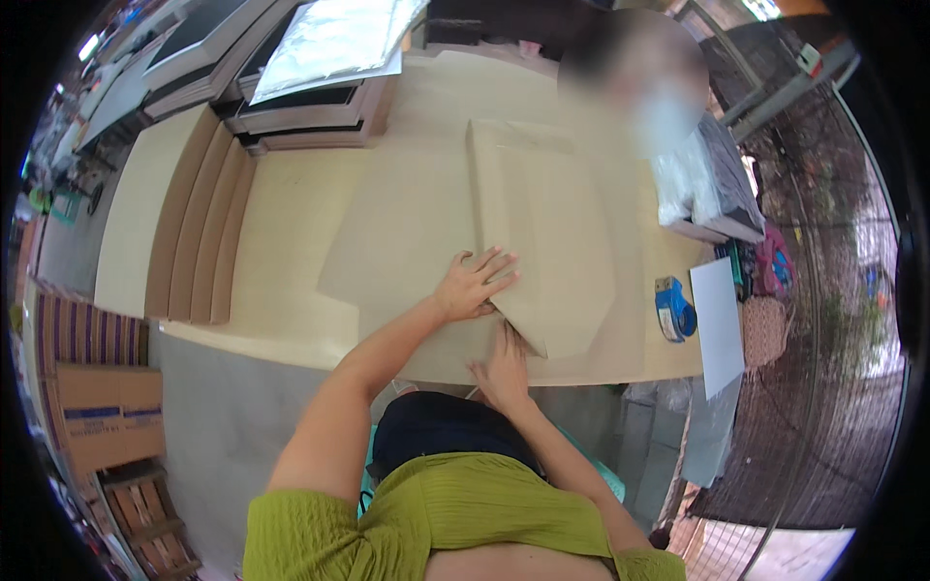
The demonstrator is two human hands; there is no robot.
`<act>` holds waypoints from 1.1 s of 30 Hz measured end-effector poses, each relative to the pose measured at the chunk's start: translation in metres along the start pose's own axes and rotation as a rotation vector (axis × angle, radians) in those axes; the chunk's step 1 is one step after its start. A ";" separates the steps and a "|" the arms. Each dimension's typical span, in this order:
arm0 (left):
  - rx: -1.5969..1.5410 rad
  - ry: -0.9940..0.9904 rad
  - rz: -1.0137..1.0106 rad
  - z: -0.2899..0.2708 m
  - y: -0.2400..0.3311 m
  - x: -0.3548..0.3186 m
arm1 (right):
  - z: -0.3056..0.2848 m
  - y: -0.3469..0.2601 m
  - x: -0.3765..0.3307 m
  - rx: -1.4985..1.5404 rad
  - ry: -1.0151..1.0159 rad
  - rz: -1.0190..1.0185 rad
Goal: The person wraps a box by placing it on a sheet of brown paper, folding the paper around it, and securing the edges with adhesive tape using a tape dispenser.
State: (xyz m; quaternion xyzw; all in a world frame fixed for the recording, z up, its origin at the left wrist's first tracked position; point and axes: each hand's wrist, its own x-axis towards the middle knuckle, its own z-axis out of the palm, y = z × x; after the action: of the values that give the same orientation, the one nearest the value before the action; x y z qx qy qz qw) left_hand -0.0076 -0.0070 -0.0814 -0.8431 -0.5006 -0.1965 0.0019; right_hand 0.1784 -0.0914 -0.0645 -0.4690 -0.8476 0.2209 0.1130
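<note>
A flat, box-shaped bundle (538,203) in brown wrapping paper lies lengthwise before me on the table. Beneath it and out to its left spreads a brown paper sheet (402,223). With fingers spread, my left hand (473,285) presses on the bundle's left edge close to its near corner. My right hand (506,370) is at the near end, fingers stretched out against the folded paper and thumb apart. Its fingertips are partly hidden by the paper edge, where a dark gap shows under the fold.
Brown-edged boards (184,223) stand in a row at left, with a silvery plastic packet (334,44) on stacked dark boards behind. A blue tape dispenser (674,310) and a white sheet (717,324) lie at right, near plastic-wrapped stacks (702,189). Another person (635,77) is across the table.
</note>
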 end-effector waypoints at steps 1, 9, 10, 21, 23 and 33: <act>-0.001 0.002 0.004 0.001 0.000 0.001 | 0.008 -0.006 0.017 -0.016 -0.031 0.101; 0.053 0.020 0.055 -0.002 -0.003 -0.001 | 0.011 0.004 0.006 -0.275 -0.174 0.375; 0.052 0.008 0.053 -0.006 -0.003 0.000 | 0.005 0.012 -0.007 -0.301 -0.203 0.395; 0.027 -0.007 0.267 0.009 -0.010 0.007 | -0.012 0.050 -0.062 0.096 0.296 0.537; 0.044 -0.017 0.265 0.014 -0.011 0.007 | -0.013 0.018 -0.033 0.753 0.330 0.729; 0.062 0.029 0.266 0.023 -0.007 0.006 | 0.028 -0.010 0.071 1.903 0.841 0.915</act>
State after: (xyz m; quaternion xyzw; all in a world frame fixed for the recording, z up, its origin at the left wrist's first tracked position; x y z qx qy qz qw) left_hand -0.0032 0.0064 -0.1018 -0.8985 -0.3903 -0.1911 0.0612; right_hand 0.1217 -0.0434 -0.0858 -0.4952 0.0203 0.6205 0.6077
